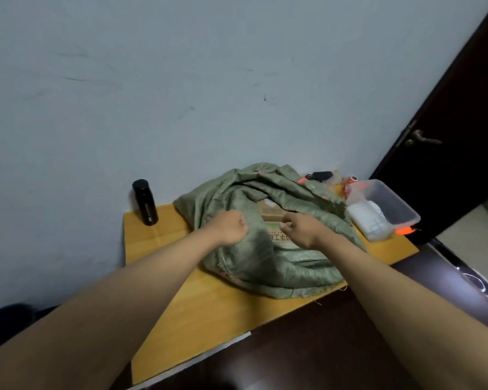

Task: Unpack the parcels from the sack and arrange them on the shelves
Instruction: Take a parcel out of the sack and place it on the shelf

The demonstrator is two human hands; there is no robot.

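Note:
A crumpled green woven sack (282,266) lies on a yellow wooden table (186,305) against the wall. Its mouth gapes toward me, and a brown cardboard parcel (273,213) shows inside. My left hand (233,228) is a fist that grips the sack's fabric at the left edge of the opening. My right hand (299,229) pinches the fabric at the right edge of the opening, with its fingers curled. More parcels may be inside, hidden by the cloth. No shelves are in view.
A black flask (144,202) stands at the table's back left corner. A clear plastic box (383,209) with white items sits at the back right, with small clutter behind it. A dark door (448,142) is at the right. Dark floor lies below the table.

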